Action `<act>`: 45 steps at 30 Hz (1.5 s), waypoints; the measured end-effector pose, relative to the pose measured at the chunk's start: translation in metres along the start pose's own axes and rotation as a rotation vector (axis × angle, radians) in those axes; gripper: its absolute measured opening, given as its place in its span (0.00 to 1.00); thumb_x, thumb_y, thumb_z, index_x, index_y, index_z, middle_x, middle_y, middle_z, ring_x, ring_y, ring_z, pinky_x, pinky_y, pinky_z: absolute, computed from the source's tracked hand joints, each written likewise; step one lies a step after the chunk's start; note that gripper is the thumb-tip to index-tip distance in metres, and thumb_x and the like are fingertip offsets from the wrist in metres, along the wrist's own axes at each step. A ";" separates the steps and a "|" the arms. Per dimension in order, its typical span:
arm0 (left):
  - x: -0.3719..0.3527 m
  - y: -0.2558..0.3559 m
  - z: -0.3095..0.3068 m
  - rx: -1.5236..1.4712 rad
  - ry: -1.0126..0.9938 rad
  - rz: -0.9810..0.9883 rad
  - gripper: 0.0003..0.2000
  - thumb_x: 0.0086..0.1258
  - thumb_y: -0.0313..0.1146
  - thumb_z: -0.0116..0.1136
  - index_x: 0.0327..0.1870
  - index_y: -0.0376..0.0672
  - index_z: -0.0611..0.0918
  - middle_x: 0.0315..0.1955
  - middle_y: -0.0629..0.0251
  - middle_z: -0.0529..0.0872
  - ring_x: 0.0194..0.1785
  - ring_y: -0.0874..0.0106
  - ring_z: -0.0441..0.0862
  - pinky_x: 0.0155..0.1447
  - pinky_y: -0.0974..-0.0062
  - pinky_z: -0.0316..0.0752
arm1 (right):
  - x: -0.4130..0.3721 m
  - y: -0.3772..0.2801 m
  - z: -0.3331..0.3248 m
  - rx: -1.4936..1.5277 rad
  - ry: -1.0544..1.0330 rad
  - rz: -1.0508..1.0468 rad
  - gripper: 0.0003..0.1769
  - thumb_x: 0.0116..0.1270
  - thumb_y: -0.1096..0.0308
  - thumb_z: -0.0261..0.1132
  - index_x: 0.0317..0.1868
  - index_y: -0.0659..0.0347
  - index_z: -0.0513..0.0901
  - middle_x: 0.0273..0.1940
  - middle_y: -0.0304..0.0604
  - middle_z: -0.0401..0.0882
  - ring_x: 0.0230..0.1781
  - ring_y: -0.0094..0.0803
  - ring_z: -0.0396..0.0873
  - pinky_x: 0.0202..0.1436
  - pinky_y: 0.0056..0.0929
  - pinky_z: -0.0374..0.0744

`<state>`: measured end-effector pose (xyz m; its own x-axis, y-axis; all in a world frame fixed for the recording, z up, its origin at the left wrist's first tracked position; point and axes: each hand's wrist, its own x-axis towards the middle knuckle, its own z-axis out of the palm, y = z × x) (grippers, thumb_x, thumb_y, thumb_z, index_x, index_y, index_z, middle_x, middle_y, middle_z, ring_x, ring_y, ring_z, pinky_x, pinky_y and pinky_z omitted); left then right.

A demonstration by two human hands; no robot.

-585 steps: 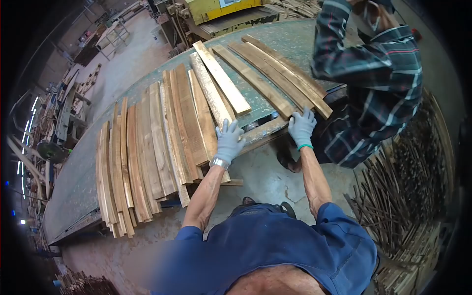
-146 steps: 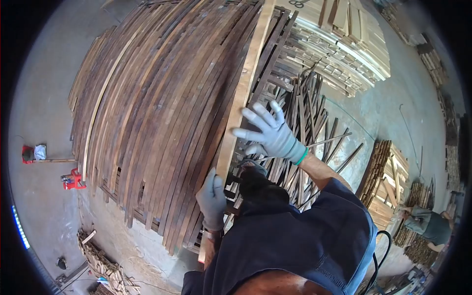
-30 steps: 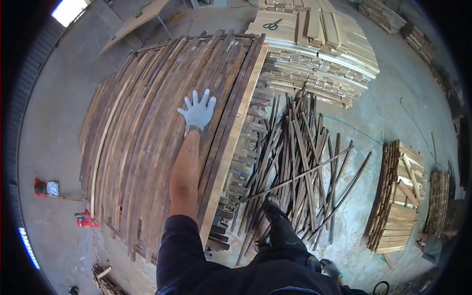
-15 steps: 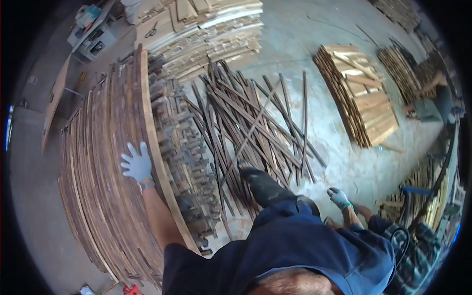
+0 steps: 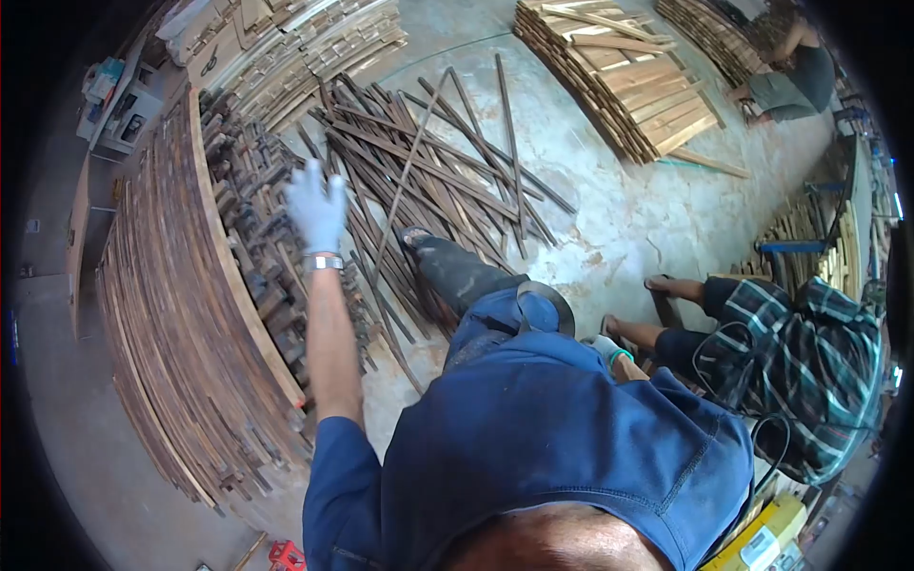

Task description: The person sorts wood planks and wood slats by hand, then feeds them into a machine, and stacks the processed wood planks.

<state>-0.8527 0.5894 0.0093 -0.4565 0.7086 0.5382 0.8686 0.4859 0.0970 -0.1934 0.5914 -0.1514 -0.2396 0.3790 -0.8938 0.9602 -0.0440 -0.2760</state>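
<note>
My left hand (image 5: 317,207), in a pale glove with a metal-banded watch at the wrist, is raised with its fingers apart and holds nothing. Below it runs a row of short dark wooden pieces (image 5: 252,214) along the edge of a long stack of brown wood strips (image 5: 167,295). Just right of that hand, a loose heap of long dark strips (image 5: 419,152) lies crisscrossed on the floor, my foot among them. My right hand (image 5: 606,350), gloved with a green cuff, is low beside my body; its fingers are mostly hidden.
A person in a plaid shirt (image 5: 809,324) is close on my right, and another person (image 5: 795,81) crouches at the far right. Stacked boards (image 5: 628,86) stand on the floor ahead. Pale planks with scissors on top (image 5: 209,63) are at the back left. A red stool-like object (image 5: 286,555) is at the bottom.
My left hand has lifted off the brown strip stack and moved right, over the short pieces. My right hand has drawn in toward my body. The view has turned to the right.
</note>
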 end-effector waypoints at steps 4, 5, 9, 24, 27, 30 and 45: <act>-0.206 0.058 0.065 -0.457 -0.694 -0.453 0.30 0.71 0.50 0.49 0.68 0.39 0.68 0.61 0.40 0.74 0.66 0.41 0.68 0.68 0.56 0.65 | 0.031 0.049 0.003 0.227 0.164 -0.045 0.30 0.66 0.48 0.63 0.58 0.65 0.80 0.55 0.52 0.82 0.57 0.43 0.79 0.61 0.34 0.75; -0.276 0.066 0.074 -0.556 -0.957 -0.739 0.33 0.71 0.52 0.46 0.72 0.40 0.63 0.66 0.40 0.70 0.71 0.44 0.63 0.73 0.57 0.59 | 0.013 0.030 -0.016 0.238 0.179 -0.023 0.29 0.67 0.52 0.64 0.58 0.68 0.79 0.55 0.51 0.82 0.56 0.40 0.79 0.61 0.32 0.75; -0.465 0.078 0.039 -0.353 -1.707 -0.712 0.34 0.71 0.53 0.46 0.73 0.41 0.62 0.65 0.45 0.70 0.71 0.49 0.64 0.74 0.57 0.56 | 0.045 0.014 -0.090 0.098 0.163 -0.119 0.31 0.65 0.46 0.64 0.58 0.62 0.80 0.52 0.52 0.84 0.54 0.40 0.81 0.59 0.34 0.76; -0.411 0.391 0.038 -0.621 -0.476 -1.903 0.20 0.71 0.43 0.53 0.55 0.37 0.81 0.41 0.54 0.83 0.54 0.63 0.79 0.56 0.71 0.70 | 0.436 -0.172 -0.488 0.069 0.087 -0.404 0.31 0.67 0.48 0.64 0.61 0.64 0.77 0.46 0.43 0.83 0.41 0.29 0.79 0.44 0.29 0.78; -0.289 0.427 0.133 -0.292 -0.715 -1.446 0.23 0.72 0.43 0.53 0.61 0.37 0.77 0.57 0.45 0.80 0.60 0.53 0.79 0.64 0.62 0.71 | 0.520 -0.140 -0.482 0.234 0.011 -0.130 0.33 0.66 0.43 0.64 0.59 0.63 0.78 0.45 0.43 0.82 0.40 0.32 0.79 0.43 0.32 0.77; -0.243 0.411 0.233 -0.368 -0.613 -1.264 0.23 0.71 0.44 0.55 0.61 0.39 0.77 0.55 0.45 0.81 0.61 0.53 0.78 0.63 0.63 0.72 | 0.555 -0.128 -0.463 0.290 -0.123 -0.075 0.38 0.65 0.38 0.61 0.64 0.59 0.73 0.51 0.46 0.79 0.42 0.38 0.78 0.45 0.40 0.76; -0.324 0.358 0.629 -0.365 -0.487 -1.625 0.48 0.62 0.69 0.52 0.74 0.39 0.60 0.65 0.42 0.72 0.70 0.53 0.69 0.71 0.67 0.62 | 0.764 -0.161 -0.273 0.478 0.183 -0.141 0.62 0.55 0.34 0.68 0.71 0.78 0.54 0.67 0.63 0.66 0.65 0.46 0.70 0.65 0.35 0.70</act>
<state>-0.5149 0.8561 -0.6567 -0.7890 -0.2361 -0.5672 -0.5348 0.7185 0.4448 -0.4914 1.1408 -0.6939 -0.2914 0.5649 -0.7720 0.7373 -0.3815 -0.5575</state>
